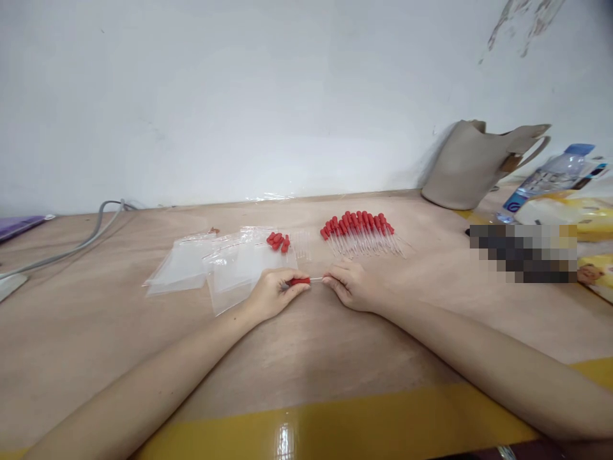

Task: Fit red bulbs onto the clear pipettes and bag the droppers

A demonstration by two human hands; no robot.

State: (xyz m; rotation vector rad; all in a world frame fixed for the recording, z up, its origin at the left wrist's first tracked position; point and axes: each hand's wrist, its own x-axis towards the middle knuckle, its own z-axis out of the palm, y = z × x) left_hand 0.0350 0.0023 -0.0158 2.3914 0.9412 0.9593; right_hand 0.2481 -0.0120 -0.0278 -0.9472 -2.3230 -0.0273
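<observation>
My left hand is closed on a red rubber bulb, its fingers pinched along the sides. From the bulb a thin clear dropper tube runs level to my right hand, which pinches its other end. Whether the tube sits inside the bulb is hidden by my left fingers. Just beyond my hands lie several loose red bulbs on clear plastic bags, with several bare tubes beside them. Behind my right hand, many droppers with red bulbs lie side by side, bulbs towards the wall.
More clear bags lie at the left, near a grey cable. On the right stand a leaning beige bag, a water bottle, a yellow-and-white packet and a blurred-out dark item. A wall closes the table's far side.
</observation>
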